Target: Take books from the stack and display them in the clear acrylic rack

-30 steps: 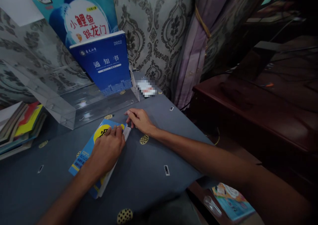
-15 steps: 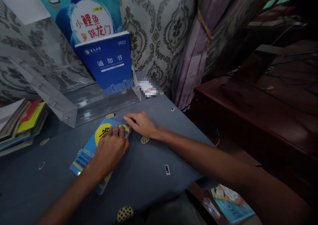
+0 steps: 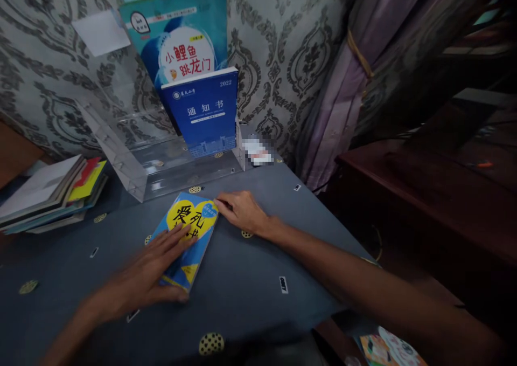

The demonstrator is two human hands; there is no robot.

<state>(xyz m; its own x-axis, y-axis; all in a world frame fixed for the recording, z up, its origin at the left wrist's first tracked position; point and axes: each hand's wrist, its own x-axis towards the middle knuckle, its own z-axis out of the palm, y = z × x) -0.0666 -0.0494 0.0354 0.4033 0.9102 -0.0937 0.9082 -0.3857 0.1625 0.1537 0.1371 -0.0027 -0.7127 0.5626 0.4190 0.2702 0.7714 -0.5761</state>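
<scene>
Left hand (image 3: 143, 277) open across the blue book (image 3: 201, 247), right hand (image 3: 243, 211) pinching its far-right corner, tabletop (image 3: 315, 247) stretching rightward of it!

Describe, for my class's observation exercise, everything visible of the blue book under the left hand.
The blue book lies flat, apparently closed, cover up and slanted on the pineapple-print tabletop. Its paper-like cover bears a yellow heart with black Chinese characters, a small blue badge and a yellow patch lower down. The left hand hides its lower left; the right hand's fingers are at its upper right corner.
</scene>
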